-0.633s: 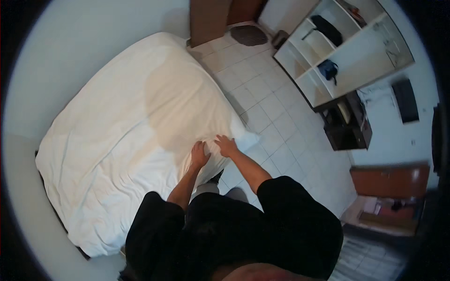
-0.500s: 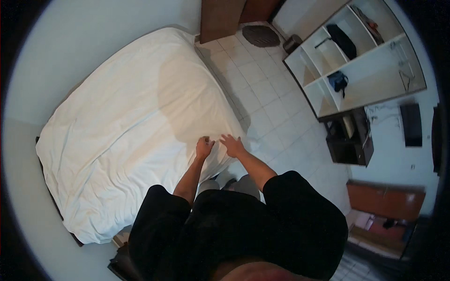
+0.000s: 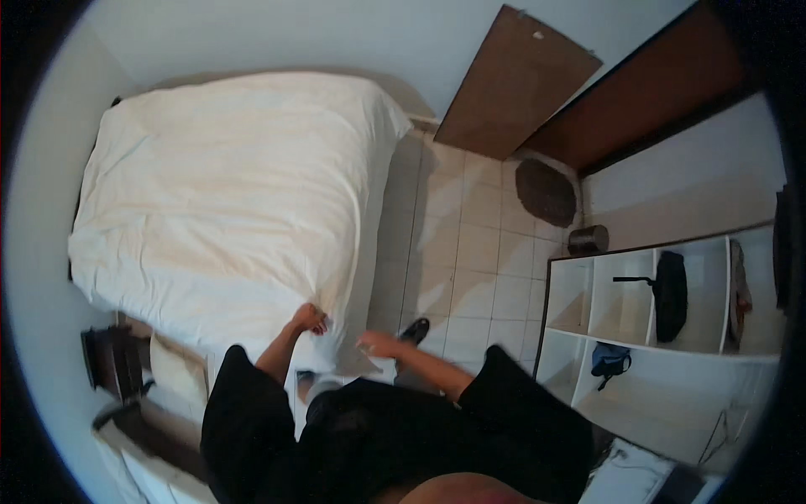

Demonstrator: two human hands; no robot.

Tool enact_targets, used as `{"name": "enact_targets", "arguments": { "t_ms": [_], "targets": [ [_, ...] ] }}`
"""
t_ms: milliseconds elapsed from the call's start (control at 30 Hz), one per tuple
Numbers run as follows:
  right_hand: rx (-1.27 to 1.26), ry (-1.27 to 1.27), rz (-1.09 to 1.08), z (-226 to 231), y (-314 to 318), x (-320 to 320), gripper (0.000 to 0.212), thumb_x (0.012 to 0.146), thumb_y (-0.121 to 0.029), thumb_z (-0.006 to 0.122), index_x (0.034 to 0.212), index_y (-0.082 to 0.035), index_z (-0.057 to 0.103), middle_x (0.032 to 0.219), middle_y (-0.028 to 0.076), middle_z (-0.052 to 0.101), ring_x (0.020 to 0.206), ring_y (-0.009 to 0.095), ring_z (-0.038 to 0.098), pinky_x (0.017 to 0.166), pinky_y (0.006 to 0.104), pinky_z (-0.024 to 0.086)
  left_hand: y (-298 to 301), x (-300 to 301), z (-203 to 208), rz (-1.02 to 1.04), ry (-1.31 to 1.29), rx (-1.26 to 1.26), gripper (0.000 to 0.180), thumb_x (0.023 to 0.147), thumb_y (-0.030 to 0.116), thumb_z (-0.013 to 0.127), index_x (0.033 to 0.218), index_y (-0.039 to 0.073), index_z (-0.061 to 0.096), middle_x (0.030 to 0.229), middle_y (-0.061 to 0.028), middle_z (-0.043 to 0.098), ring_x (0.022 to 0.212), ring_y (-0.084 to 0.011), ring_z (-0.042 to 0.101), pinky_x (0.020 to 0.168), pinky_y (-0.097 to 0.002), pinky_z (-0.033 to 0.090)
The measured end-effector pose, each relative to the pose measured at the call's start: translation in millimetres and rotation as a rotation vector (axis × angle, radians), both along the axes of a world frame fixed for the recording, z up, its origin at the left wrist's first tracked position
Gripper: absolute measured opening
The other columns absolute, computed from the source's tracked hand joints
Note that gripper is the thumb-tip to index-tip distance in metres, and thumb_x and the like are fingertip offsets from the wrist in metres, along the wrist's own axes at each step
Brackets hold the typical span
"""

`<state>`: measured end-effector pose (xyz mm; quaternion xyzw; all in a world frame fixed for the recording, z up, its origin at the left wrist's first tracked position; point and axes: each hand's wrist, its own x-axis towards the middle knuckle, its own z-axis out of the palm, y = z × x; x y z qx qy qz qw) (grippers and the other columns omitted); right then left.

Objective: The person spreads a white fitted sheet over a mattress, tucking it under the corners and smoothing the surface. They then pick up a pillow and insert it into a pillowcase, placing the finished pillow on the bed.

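Observation:
A white sheet (image 3: pixel 227 185) covers the bed and hangs down over its sides. At the near right corner, my left hand (image 3: pixel 311 318) is closed on the sheet, and creases fan out from its fingers. My right hand (image 3: pixel 378 343) is just right of that corner, beside the hanging edge of the cloth. Its fingers point left and look apart, with nothing visible between them; whether they touch the sheet is unclear.
Tiled floor (image 3: pixel 470 286) lies right of the bed. White shelves (image 3: pixel 625 403) hold a black bag (image 3: pixel 670 294) and a blue bag (image 3: pixel 610 359). A brown board (image 3: pixel 516 84) leans on the wall near a dark mat (image 3: pixel 546 193). A dark wooden nightstand (image 3: pixel 113 365) stands at left.
My view has turned toward the shelves' side. My left hand has closed on the sheet at the corner, while my right hand has come off the bed's top to beside the hanging edge.

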<state>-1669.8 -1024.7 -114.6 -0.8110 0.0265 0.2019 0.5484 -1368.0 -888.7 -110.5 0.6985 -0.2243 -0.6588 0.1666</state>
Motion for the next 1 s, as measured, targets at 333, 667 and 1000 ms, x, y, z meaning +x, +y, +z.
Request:
{"name": "enact_targets", "arguments": {
  "t_ms": [333,667,1000],
  "targets": [
    [-0.493,0.644,-0.421,34.3,-480.5,-141.4,0.051,0.094,-0.044,0.066,0.107,0.005,0.072,0.109,0.024,0.073,0.105,0.043,0.069,0.093,0.0467,0.056,-23.5,-199.4,6.5,0.769,-0.146,-0.046,0.037,0.105,0.033,0.054,0.116,0.001,0.067,0.089,-0.0166,0.075,0.079,-0.0294,0.074,0.069,-0.0413,0.058],
    [-0.636,0.123,-0.248,45.6,-567.7,141.4,0.050,0.104,-0.035,0.045,0.098,0.007,0.072,0.100,0.031,0.070,0.095,0.049,0.067,0.088,0.0570,0.051,-266.5,-9.0,56.7,0.946,-1.243,-0.382,0.049,0.085,0.022,0.080,0.120,-0.002,0.055,0.113,-0.0198,0.056,0.098,-0.0369,0.060,0.087,-0.0460,0.050],
    [-0.046,0.158,-0.207,91.7,-793.3,384.9,0.026,0.105,-0.027,0.058,0.102,-0.002,0.066,0.082,0.008,0.068,0.069,0.015,0.064,0.064,0.0321,0.053,-655.1,290.1,62.4,0.792,-0.840,0.282,0.058,0.092,0.059,0.067,0.114,0.005,0.074,0.115,-0.0198,0.074,0.112,-0.0358,0.070,0.096,-0.0453,0.055]
  ]
}}
